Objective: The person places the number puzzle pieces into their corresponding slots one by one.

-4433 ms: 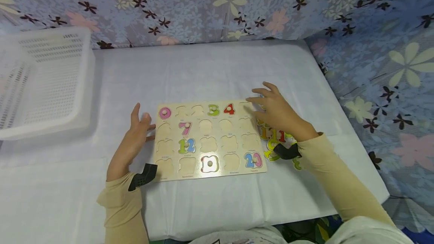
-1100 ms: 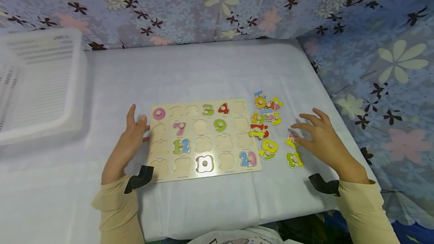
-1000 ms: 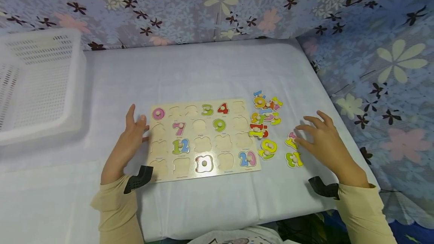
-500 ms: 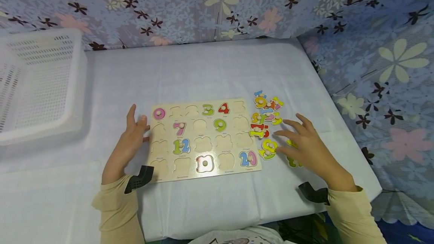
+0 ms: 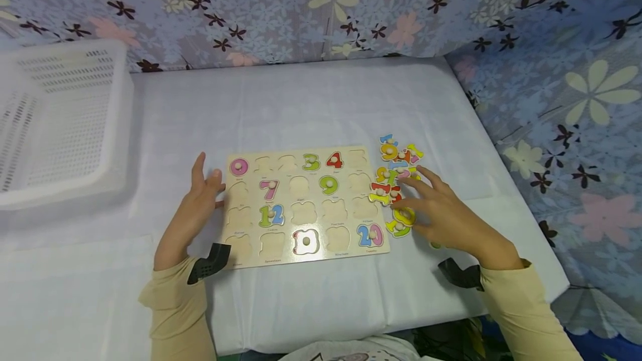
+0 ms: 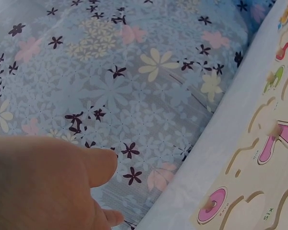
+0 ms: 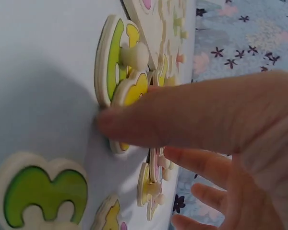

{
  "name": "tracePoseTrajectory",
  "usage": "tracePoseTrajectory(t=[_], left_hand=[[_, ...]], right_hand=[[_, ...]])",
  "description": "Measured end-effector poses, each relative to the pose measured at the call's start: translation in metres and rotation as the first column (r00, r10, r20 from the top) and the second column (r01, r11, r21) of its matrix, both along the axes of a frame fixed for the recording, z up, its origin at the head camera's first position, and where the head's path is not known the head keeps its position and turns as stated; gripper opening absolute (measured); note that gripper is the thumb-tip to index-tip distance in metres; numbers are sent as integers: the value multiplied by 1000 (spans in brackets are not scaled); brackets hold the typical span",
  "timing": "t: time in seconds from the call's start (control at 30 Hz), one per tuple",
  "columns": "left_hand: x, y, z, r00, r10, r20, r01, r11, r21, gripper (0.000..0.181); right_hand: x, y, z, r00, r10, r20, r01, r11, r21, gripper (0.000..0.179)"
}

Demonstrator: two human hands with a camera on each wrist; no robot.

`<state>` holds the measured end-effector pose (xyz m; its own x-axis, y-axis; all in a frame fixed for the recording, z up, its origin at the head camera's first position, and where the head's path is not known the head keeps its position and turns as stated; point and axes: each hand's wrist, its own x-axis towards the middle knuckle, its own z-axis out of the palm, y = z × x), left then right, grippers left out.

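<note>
A wooden number-puzzle board (image 5: 319, 211) lies on the table with several knobbed number pieces in its slots, among them a green 9 (image 5: 329, 185). My left hand (image 5: 197, 205) rests at the board's left edge, fingers spread. To the board's right, my right hand (image 5: 446, 224) reaches over the loose pieces. Its thumb and index finger lie on either side of a yellow rounded number piece (image 7: 136, 93), the thumb at its edge. That piece overlaps a green-and-yellow piece (image 7: 107, 62). Whether the fingers press on it is unclear.
More loose pieces, some overlapping, lie along the board's right side, such as a red-and-yellow one (image 5: 379, 193). A green 3 piece (image 7: 43, 196) is largely hidden under the right hand in the head view. A white plastic basket (image 5: 125, 82) stands at the left.
The green 9 came into its slot after the earliest frame. My right hand then went right of the pile and has since moved left onto the yellow piece. The left hand stays put.
</note>
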<state>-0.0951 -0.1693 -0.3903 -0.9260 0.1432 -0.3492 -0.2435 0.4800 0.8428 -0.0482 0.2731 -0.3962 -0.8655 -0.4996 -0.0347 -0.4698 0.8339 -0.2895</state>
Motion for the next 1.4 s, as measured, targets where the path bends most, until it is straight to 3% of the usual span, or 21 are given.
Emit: tracePoseTrajectory(t=[0.13, 0.23, 0.37, 0.47, 0.63, 0.8, 0.9, 0.97, 1.13, 1.4], left_hand=[[1, -1, 1, 1000, -2, -7, 2, 1000, 8, 70], [2, -2, 1, 1000, -1, -10, 1, 1000, 10, 71], [1, -3, 1, 1000, -1, -10, 1, 1000, 3, 72], [1, -4, 1, 1000, 0, -15, 0, 1000, 8, 73], [0, -6, 2, 1000, 9, -14, -9, 999, 39, 71], [-3, -8, 1, 1000, 28, -4, -27, 999, 46, 70], [-4, -8, 0, 999, 36, 1, -36, 999, 31, 70], [-5, -6, -1, 999, 33, 1, -33, 999, 19, 71], [-5, -5, 0, 1000, 27, -7, -27, 1000, 11, 69], [-3, -6, 1, 1000, 24, -8, -24, 1000, 6, 68]], right_hand=[[-4, 1, 8, 999, -18, -31, 18, 1000, -8, 41], [-11, -1, 15, 994, -33, -100, 27, 998, -54, 39], [-29, -21, 25, 987, 15, -162, -29, 996, -86, 38], [-47, -54, 31, 979, 111, -170, -125, 989, -74, 38], [-82, -128, 39, 945, 294, -139, -298, 955, -4, 39], [-106, -190, 40, 915, 393, -95, -373, 910, 180, 40], [-108, -205, 37, 911, 403, -86, -360, 879, 313, 47], [-107, -205, 33, 920, 384, -80, -331, 870, 365, 51], [-105, -201, 24, 929, 351, -113, -289, 883, 369, 59], [-103, -200, 19, 921, 360, -146, -288, 885, 365, 46]])
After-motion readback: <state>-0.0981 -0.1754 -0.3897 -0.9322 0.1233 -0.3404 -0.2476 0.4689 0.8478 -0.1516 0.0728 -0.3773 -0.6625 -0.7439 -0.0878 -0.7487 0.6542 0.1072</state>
